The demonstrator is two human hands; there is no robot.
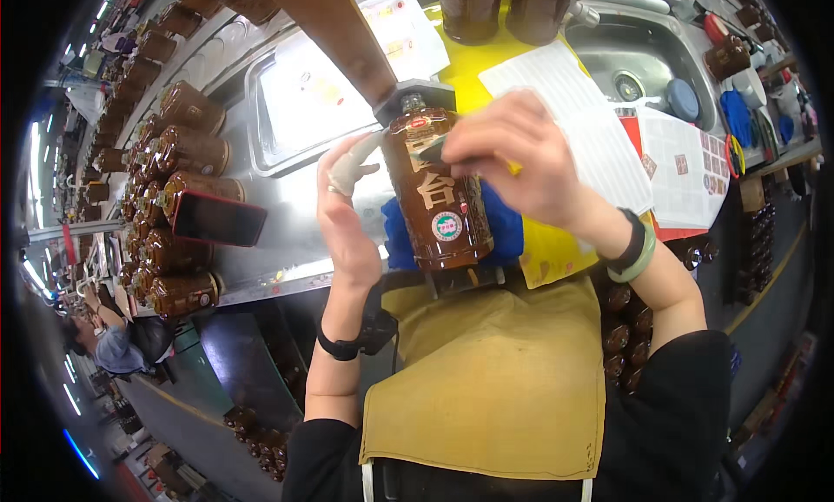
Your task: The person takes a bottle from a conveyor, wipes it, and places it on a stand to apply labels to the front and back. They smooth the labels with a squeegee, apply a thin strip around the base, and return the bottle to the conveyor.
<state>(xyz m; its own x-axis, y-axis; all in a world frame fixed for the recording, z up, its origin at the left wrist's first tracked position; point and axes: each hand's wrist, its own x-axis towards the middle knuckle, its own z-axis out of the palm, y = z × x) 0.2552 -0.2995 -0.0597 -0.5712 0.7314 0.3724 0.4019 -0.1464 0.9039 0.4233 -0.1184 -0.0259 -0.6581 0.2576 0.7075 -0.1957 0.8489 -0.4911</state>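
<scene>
A brown glass bottle (439, 202) with gold characters and a round green-and-white sticker (446, 226) lies in front of me, its neck pointing away. Its neck end meets a grey block at the foot of a brown post (347, 41). My left hand (346, 211) is at the bottle's upper left side, fingers apart, pale covers on some fingertips; one fingertip seems to touch the glass. Over the bottle's upper right, my right hand (521, 150) pinches a small dark flat piece (428, 150) against the gold lettering. Its fingers are slightly blurred. Blue cloth (506, 224) shows beneath the bottle.
Many brown bottles (195, 150) stand at left, beside a phone (219, 219). Left of the post, white sheets (304, 89) lie in a metal basin. White paper (573, 111) covers yellow sheeting at right, near a sink (638, 59) and sticker sheets (686, 163). Two large bottles (469, 6) stand behind.
</scene>
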